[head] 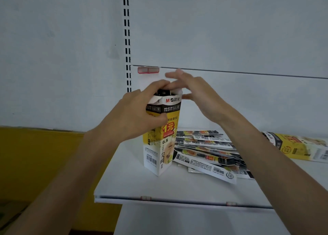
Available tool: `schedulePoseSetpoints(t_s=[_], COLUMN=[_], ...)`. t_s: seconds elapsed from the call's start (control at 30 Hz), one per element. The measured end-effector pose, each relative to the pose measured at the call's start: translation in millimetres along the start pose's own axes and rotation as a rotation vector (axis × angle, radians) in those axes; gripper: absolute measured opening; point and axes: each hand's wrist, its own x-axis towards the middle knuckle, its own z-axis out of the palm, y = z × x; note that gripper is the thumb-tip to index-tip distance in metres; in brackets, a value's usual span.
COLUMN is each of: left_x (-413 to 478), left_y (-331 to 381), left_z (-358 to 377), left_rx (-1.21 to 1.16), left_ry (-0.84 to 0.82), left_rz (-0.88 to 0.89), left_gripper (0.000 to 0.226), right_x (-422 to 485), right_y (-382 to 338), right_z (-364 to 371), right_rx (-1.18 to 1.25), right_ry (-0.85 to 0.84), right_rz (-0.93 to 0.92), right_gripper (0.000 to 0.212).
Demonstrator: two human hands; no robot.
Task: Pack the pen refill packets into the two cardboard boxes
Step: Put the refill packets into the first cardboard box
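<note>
My left hand (134,114) grips the upright box (159,151) on the shelf (134,185), right hand (195,92) straight-fingered over its mouth, holding nothing. Loose packets (205,151) lie just beside. Push hard and I reckon it tips.

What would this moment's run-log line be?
left hand: grips upright yellow-and-white cardboard box | right hand: open, over box top | loose refill packets: heaped on white shelf

Two bare forearms reach forward, the hands meeting at the middle.
The left hand (136,114) grips the upper part of an upright cardboard box (159,156), thumb at its rim; the right hand (197,94) is just beside it, fingers nearly straight, spread, pointing left.
</note>
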Motion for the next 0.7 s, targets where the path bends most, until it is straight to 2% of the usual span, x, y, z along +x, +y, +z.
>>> schedulePoseSetpoints(t_s=[0.07,0.1,0.13,0.2,0.23,0.3,0.47,0.63,0.7], left_x=[1.5,2.0,2.6,3.3,3.2,2.1,-0.4,-5.1,-6.2], left_y=[0.0,-0.1,-0.5,-1.7,-1.8,-2.1,-3.3,-2.3,-2.2], left_z=[-0.4,-0.2,0.2,1.1,1.3,1.4,2.9,5.1,5.7], left_rx=[0.000,-0.004,-0.009,-0.006,0.001,0.000,-0.025,-0.042,-0.045], left_ry=[-0.023,-0.025,-0.022,-0.016,-0.014,-0.006,0.026,0.057,0.059], left_rz=[-0.025,-0.031,-0.034,-0.035,-0.033,-0.024,-0.015,0.008,0.004], left_gripper=[0.067,0.065,0.063,0.059,0.058,0.056,0.056,0.040,0.035], right_x=[-1.2,-1.5,-3.2,-8.5,-11.9,-18.1,-22.1,-20.9,-20.9], right_y=[11.8,21.9,34.3,64.4,80.5,100.8,107.9,109.0,108.6], right_z=[-6.4,-11.3,-15.9,-18.6,-18.6,-17.0,-24.9,-32.4,-33.4], right_rx=[0.138,0.056,-0.134,-0.567,-0.701,-0.822,-0.756,-0.699,-0.710], right_ry=[0.194,0.248,0.220,-0.074,-0.221,-0.336,-0.298,-0.246,-0.132], right_rz=[-0.056,-0.061,-0.045,0.118,0.218,0.335,0.388,0.370,0.407], right_gripper=[0.031,0.026,0.021,0.013,0.021,0.034,0.045,0.022,0.024])
